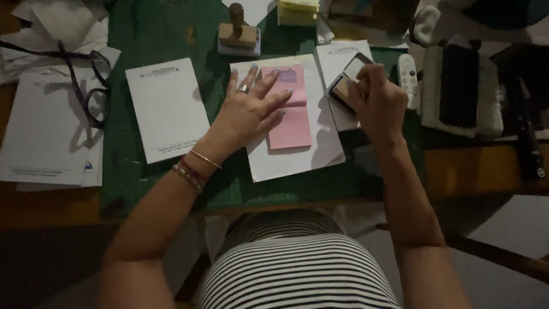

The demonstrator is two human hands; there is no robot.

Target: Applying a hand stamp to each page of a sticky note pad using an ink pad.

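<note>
- Left hand point(251, 106): fingers spread flat, palm down, pressing on the pink paper point(289, 114) at centre frame; no grip closed on anything, it only pins the sheet.
- Pink paper: thin, matte, rectangular, upper part folded over like a flap with a purplish stamped mark near its top edge. Judged very light and floppy, prone to slide or curl; best held by flat pressure or pinched at an edge clear of the fresh mark.
- It lies on a white sheet point(297, 154), which lies on the green cutting mat point(166, 28) on the desk.
- Right hand point(377, 100), right of centre: fingers curled together around a small stamp block, mostly hidden, pressed onto the ink pad point(343, 86). The pad is a flat hinged case, lid open; judged rigid and light, inked face smudgy.
- Wooden-handled stamp point(237, 31), upper centre: hard, turned knob on a block; the knob is the natural place to hold.
- White notepad point(166, 109) left of the hand, stiff stack.
- Eyeglasses point(91, 86) at left on loose papers; fragile.
- White remote point(408, 80) just right of the right hand.
</note>
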